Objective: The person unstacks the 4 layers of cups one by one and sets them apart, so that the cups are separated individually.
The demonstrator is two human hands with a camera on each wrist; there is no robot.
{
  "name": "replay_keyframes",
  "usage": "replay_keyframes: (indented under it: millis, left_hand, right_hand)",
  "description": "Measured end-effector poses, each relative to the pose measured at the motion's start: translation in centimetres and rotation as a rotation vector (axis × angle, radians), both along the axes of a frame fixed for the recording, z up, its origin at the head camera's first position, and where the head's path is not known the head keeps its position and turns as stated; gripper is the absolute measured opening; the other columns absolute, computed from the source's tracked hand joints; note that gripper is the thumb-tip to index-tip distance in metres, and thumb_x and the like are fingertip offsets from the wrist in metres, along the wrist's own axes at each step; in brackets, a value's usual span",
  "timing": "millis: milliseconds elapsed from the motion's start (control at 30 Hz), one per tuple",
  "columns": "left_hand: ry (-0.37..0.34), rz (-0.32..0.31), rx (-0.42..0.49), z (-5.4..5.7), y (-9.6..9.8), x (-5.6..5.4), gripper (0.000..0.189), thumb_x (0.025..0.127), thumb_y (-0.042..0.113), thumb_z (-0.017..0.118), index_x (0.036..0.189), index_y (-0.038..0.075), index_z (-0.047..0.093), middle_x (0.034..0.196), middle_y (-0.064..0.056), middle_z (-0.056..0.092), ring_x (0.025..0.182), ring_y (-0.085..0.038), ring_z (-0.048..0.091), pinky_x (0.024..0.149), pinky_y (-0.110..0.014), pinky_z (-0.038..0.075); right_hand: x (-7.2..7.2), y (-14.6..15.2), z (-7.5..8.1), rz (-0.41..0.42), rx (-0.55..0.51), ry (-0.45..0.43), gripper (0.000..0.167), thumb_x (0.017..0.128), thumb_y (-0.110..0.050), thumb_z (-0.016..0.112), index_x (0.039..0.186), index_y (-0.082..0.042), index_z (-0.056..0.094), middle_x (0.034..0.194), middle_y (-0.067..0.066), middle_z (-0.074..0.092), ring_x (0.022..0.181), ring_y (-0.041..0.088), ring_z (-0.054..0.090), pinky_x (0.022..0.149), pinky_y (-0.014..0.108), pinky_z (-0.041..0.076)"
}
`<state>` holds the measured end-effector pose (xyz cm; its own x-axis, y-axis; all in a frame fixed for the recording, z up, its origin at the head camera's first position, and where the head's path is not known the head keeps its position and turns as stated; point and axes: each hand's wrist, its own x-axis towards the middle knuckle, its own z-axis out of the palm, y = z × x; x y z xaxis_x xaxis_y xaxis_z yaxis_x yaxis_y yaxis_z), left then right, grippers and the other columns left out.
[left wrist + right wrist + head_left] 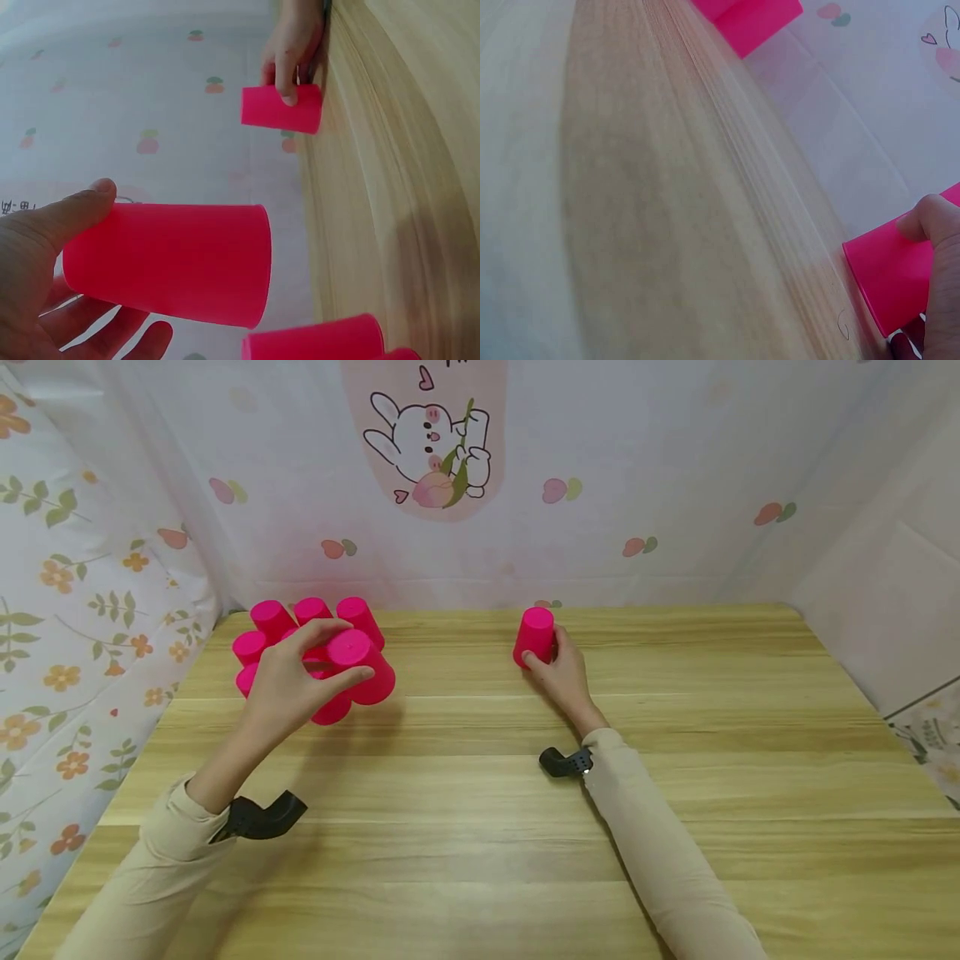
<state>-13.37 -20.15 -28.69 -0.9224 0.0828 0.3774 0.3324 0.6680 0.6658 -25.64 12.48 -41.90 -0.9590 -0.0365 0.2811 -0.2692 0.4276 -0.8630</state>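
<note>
My left hand [288, 681] grips an upside-down pink cup [367, 672] between thumb and fingers. In the left wrist view this cup [169, 259] hangs off the table, its wide rim facing down toward the tabletop. Behind and left of it stand several more pink cups [272, 618], upside down in a cluster, partly hidden by the hand. Farther right, near the back edge, my right hand [564, 675] holds another upside-down pink cup [536, 633] by its side. The right wrist view shows the thumb pressed on that cup [896, 270], with its rim at or very near the tabletop.
The wooden table [465, 827] reaches back to a white printed curtain [600, 460] with a bunny picture. A flowered curtain [82, 635] runs along the left side. Black wrist mounts [262, 818] sit on both sleeves.
</note>
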Motion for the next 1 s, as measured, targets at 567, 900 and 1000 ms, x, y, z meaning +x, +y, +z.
replay_keyframes:
  millis: [567,900,1000]
  left_hand:
    - [0.048,0.092,-0.047,-1.3,-3.6,3.4,0.055,0.072,0.015,0.081,0.120,0.002,0.057,0.107,-0.015,0.064,0.094,-0.024,0.059,0.072,-0.003,0.040]
    - [0.002,0.122,-0.020,-1.9,-4.7,4.5,0.052,0.073,0.011,0.080,0.118,0.001,0.056,0.104,-0.011,0.061,0.087,0.004,0.050,0.067,-0.004,0.043]
    - [-0.001,0.129,-0.019,-2.1,-4.9,4.9,0.052,0.073,0.011,0.080,0.118,0.001,0.056,0.106,-0.010,0.060,0.090,0.005,0.049,0.068,-0.003,0.043]
  right_hand:
    - [0.1,0.0,0.1,-0.002,0.002,0.005,0.051,0.083,-0.013,0.065,0.127,0.002,0.045,0.116,0.016,0.056,0.102,0.028,0.056,0.088,0.039,0.047]
    - [-0.1,0.0,-0.1,0.001,0.000,0.008,0.052,0.083,-0.014,0.065,0.128,0.001,0.045,0.116,0.015,0.057,0.100,0.027,0.056,0.087,0.039,0.047]
    - [-0.1,0.1,-0.1,0.003,-0.002,0.008,0.052,0.083,-0.014,0.065,0.128,0.001,0.045,0.116,0.015,0.057,0.100,0.027,0.056,0.087,0.039,0.047]
